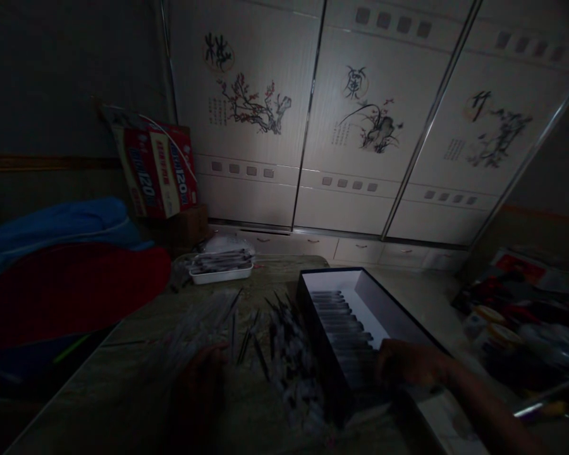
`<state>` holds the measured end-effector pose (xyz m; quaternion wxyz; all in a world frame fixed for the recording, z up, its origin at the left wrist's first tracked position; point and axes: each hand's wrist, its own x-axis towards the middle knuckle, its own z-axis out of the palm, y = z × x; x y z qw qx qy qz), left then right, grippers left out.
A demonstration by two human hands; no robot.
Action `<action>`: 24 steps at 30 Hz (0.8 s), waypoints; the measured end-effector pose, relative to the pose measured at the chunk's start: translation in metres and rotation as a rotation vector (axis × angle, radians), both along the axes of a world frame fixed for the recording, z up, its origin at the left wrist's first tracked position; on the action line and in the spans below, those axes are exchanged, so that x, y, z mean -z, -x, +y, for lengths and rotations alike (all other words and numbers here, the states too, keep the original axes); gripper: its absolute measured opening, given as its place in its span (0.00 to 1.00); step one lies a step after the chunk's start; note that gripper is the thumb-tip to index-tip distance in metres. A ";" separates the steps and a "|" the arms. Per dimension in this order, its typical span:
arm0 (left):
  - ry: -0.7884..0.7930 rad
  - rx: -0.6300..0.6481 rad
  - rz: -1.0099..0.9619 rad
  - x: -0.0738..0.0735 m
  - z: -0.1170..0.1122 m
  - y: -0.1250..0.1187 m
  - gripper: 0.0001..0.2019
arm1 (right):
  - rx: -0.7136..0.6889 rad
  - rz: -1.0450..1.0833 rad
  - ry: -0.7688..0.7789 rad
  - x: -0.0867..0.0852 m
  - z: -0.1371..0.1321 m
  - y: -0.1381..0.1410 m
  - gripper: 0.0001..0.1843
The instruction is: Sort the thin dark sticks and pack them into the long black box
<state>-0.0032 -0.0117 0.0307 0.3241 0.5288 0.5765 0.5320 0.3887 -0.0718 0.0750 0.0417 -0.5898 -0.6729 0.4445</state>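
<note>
The scene is very dark. My right hand (405,363) reaches into an open dark box with a white inside (341,278), resting on the row of dark pens (341,319) packed in it; whether it grips one is unclear. My left hand (196,385) lies low on the table, next to a loose heap of pens and clear sleeves (265,341). Its fingers are too dim to read.
A white tray of pens (220,268) stands at the table's far side. A red and blue bundle (66,278) lies at left, a printed carton (154,167) behind it. Wardrobe doors with ink paintings (313,114) fill the back. Cluttered items (516,316) sit at right.
</note>
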 end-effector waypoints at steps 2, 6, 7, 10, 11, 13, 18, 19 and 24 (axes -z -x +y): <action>0.006 0.008 0.013 0.004 0.001 0.002 0.17 | 0.030 0.013 -0.042 0.003 -0.003 -0.003 0.12; -0.009 0.019 0.066 0.014 0.004 0.008 0.17 | 0.233 0.117 -0.321 -0.007 -0.007 0.003 0.11; -0.016 0.017 0.069 0.016 0.004 0.009 0.17 | 0.280 0.155 -0.407 -0.014 -0.007 0.010 0.12; -0.036 0.004 0.057 0.022 0.005 0.010 0.16 | 0.336 0.212 -0.600 -0.035 -0.010 0.049 0.15; -0.033 0.006 0.055 0.023 0.005 0.010 0.16 | 0.345 0.215 -0.629 -0.041 -0.012 0.066 0.14; -0.018 0.018 0.056 0.024 0.006 0.010 0.16 | 0.322 0.240 -0.648 -0.046 -0.015 0.103 0.13; -0.036 -0.003 -0.014 0.020 0.012 0.011 0.19 | 0.174 0.100 -0.561 -0.018 -0.001 0.175 0.10; -0.040 -0.008 -0.040 0.019 0.013 0.011 0.20 | 0.168 0.017 -0.556 -0.009 0.006 0.184 0.11; -0.035 0.011 -0.082 0.018 0.012 0.010 0.19 | 0.216 -0.259 -0.525 0.028 0.047 0.215 0.13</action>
